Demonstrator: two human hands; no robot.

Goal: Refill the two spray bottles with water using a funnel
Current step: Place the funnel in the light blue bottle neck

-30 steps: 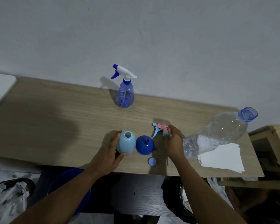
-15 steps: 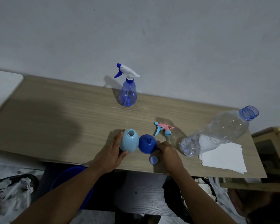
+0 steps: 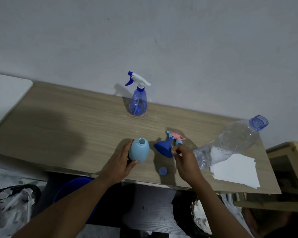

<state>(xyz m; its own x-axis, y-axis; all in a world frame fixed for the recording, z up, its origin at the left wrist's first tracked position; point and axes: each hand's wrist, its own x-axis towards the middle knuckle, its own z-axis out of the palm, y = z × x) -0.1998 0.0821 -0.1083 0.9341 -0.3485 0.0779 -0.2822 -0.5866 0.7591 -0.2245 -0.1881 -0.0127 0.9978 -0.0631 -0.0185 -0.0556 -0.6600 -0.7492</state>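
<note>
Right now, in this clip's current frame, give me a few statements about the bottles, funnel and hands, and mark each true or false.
1. The left hand grips the light blue bottle, whose neck is open. True.
2. The dark blue funnel sits in that bottle's neck. False: the right hand holds it tilted in the air beside the bottle.
3. The clear blue spray bottle by the wall has its trigger head on. True.
4. The large water bottle is capped. False: its mouth is open, and a small blue cap lies on the table.
5. The pink and blue spray head is screwed onto a bottle. False: it is loose behind the funnel.
</note>
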